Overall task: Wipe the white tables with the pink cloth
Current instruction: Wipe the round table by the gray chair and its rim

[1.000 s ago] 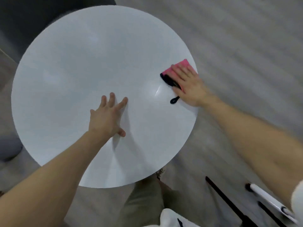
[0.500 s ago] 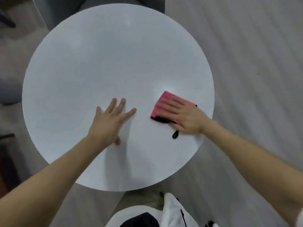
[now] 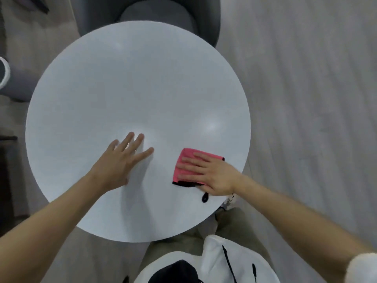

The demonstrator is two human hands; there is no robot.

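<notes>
Head view: looks straight down on a round white bench [image 3: 122,88], with a grey chair [image 3: 155,15] beyond its far rim.
Cloth [image 3: 184,160]: pink, folded flat, on the near right part of the bench, close to the rim.
Right hand [image 3: 212,176]: lies flat on the cloth, fingers straight and pointing left; it presses the cloth down and does not grip it.
Left hand [image 3: 118,160]: flat on bare bench near the middle, fingers straight and spread, holding nothing, apart from the cloth.
Progress: mid-wipe, by my judgement. The top shows no streaks or dirt, so how much is wiped cannot be told.
Left to do: probably more passes here. The task names several tables and only this one is in view.
Cloth axis: seems to run left to right, slightly tilted. The hand hides its right end, so this is unsure.
Cloth edges: black-trimmed edge faces the person, and a black loop [image 3: 204,198] sticks out on that side.
</notes>
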